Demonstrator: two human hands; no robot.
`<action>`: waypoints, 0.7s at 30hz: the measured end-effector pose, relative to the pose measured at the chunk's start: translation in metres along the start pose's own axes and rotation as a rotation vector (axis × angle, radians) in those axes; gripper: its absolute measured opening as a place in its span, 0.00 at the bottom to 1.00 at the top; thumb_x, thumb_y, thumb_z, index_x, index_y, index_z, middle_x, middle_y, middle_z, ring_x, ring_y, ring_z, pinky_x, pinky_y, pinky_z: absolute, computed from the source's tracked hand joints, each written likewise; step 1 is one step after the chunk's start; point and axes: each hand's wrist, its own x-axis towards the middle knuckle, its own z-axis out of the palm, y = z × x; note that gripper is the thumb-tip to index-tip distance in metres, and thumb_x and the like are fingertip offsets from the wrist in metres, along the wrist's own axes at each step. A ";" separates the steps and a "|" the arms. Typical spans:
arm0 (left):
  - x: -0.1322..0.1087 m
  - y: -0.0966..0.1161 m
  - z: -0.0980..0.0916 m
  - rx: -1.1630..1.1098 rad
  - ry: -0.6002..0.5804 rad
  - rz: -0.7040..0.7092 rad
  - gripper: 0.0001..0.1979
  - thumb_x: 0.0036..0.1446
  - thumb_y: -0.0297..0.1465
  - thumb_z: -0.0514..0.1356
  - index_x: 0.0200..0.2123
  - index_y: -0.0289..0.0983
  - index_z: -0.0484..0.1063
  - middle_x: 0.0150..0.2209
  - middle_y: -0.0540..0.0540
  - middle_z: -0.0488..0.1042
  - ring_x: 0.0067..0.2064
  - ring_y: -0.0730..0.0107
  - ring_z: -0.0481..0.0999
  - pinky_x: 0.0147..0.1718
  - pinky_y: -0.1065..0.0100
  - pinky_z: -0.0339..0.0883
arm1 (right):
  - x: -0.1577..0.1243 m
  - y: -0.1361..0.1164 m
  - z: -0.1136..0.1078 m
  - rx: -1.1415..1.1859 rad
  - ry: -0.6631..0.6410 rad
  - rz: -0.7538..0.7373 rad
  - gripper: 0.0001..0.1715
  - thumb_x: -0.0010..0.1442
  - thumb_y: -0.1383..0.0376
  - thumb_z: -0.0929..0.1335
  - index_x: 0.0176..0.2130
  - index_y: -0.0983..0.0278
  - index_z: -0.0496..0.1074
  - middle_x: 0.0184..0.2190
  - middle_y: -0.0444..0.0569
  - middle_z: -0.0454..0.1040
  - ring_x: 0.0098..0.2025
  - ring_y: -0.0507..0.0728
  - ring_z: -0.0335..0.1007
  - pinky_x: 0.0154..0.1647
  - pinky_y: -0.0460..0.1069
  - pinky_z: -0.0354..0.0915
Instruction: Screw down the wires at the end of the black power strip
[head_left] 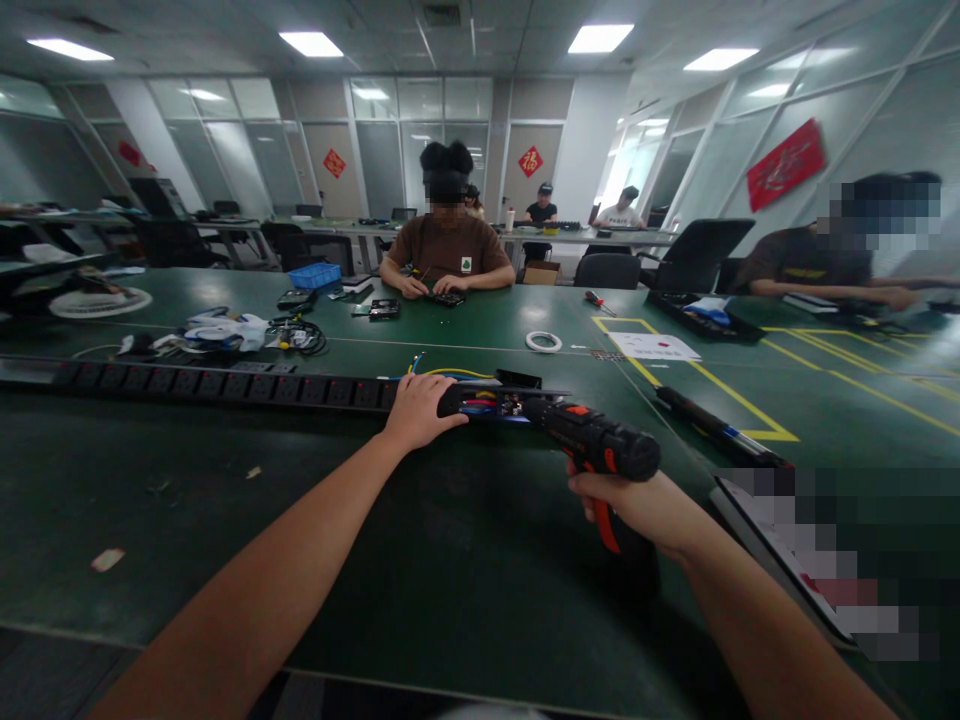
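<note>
A long black power strip with a row of sockets lies across the green table. My left hand grips it near its right end, fingers over the top and thumb on the near side. To the right of that hand the casing is open, with coloured wires and a small circuit board inside. My right hand is wrapped round the handle of a black and orange cordless drill. The drill points left, its nose at the open section; its tip and any contact there are hard to make out.
Beyond the strip lie a white tape roll, bundled cables, a red-handled screwdriver and a paper sheet. A black tool and a tablet-like board lie at right. A co-worker sits opposite, handling small parts.
</note>
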 end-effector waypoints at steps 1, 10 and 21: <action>0.000 0.000 0.000 -0.002 -0.001 0.000 0.34 0.67 0.56 0.67 0.67 0.42 0.76 0.66 0.38 0.78 0.67 0.40 0.73 0.72 0.41 0.56 | 0.000 0.000 0.000 -0.003 0.003 0.007 0.14 0.47 0.59 0.74 0.36 0.60 0.75 0.21 0.40 0.74 0.26 0.57 0.74 0.33 0.52 0.71; 0.000 0.000 0.001 0.011 0.005 0.005 0.33 0.67 0.55 0.68 0.66 0.41 0.76 0.65 0.38 0.79 0.67 0.41 0.74 0.71 0.42 0.57 | 0.000 0.000 0.002 -0.010 0.013 -0.005 0.20 0.48 0.60 0.74 0.43 0.60 0.75 0.20 0.40 0.74 0.26 0.58 0.74 0.31 0.52 0.69; 0.000 -0.004 0.004 0.007 0.017 0.015 0.34 0.67 0.56 0.68 0.66 0.40 0.76 0.65 0.38 0.79 0.67 0.41 0.74 0.71 0.42 0.57 | -0.001 -0.003 0.001 0.001 0.012 0.010 0.15 0.46 0.59 0.74 0.36 0.60 0.75 0.20 0.40 0.74 0.26 0.57 0.74 0.32 0.52 0.71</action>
